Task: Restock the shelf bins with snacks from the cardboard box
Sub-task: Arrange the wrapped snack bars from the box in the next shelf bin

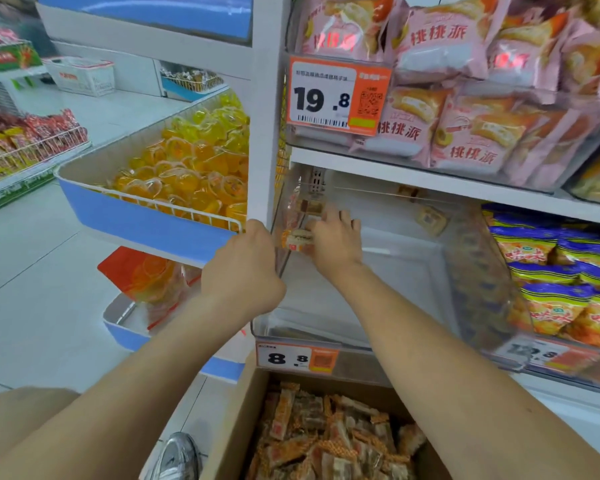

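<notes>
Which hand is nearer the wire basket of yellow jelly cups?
Left. The left hand sits just right of the basket, gripping the left wall of the clear bin; the right hand is farther right, inside that bin.

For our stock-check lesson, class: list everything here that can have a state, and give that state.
cardboard box: open, filled with wrapped snacks
clear bin: nearly empty
left hand: grips the clear bin's left wall
right hand: fingers spread, touching a snack packet in the bin
pink-pastry bin: full
jelly-cup basket: full
</notes>
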Motion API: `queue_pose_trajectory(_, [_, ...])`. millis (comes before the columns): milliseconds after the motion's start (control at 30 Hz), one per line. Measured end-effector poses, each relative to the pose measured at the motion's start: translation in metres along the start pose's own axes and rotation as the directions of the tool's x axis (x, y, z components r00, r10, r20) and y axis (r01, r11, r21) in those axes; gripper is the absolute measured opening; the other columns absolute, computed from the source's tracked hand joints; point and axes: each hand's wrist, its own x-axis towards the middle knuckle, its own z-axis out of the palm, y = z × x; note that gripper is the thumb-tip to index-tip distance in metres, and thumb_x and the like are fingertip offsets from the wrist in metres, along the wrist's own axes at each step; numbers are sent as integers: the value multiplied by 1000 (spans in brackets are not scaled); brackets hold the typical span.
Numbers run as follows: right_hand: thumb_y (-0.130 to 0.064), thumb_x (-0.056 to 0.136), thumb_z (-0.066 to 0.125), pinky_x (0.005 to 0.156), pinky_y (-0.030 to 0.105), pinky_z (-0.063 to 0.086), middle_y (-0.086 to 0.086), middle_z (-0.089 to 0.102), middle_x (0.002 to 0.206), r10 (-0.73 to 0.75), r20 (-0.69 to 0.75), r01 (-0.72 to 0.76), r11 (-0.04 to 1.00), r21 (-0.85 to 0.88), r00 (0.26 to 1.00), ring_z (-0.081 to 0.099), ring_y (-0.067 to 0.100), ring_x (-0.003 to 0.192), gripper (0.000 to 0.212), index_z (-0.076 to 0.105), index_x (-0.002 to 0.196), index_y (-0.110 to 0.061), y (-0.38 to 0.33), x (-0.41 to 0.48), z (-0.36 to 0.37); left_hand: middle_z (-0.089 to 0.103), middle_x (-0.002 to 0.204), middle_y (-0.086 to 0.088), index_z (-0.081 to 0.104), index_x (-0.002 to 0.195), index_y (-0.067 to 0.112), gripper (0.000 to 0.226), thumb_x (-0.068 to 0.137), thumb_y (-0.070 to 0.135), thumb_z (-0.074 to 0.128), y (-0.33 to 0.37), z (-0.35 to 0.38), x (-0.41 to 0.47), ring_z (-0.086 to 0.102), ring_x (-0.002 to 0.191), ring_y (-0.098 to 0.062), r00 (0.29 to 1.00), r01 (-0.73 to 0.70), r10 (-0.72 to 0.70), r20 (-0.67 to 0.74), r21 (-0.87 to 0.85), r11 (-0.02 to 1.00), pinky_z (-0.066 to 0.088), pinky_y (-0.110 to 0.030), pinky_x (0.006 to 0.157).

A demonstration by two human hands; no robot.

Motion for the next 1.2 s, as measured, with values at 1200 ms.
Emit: queue_pose_trajectory(1200, [-23,97,59,74,36,58,-12,70,78,-128,-23,126,899,420,991,64,10,72,22,76,110,-24,55,-123,-103,59,82,6,57,96,20,8,92,22,64,15,-1,-32,58,77,-19,786,-513,479,-391,19,858,50,-41,67])
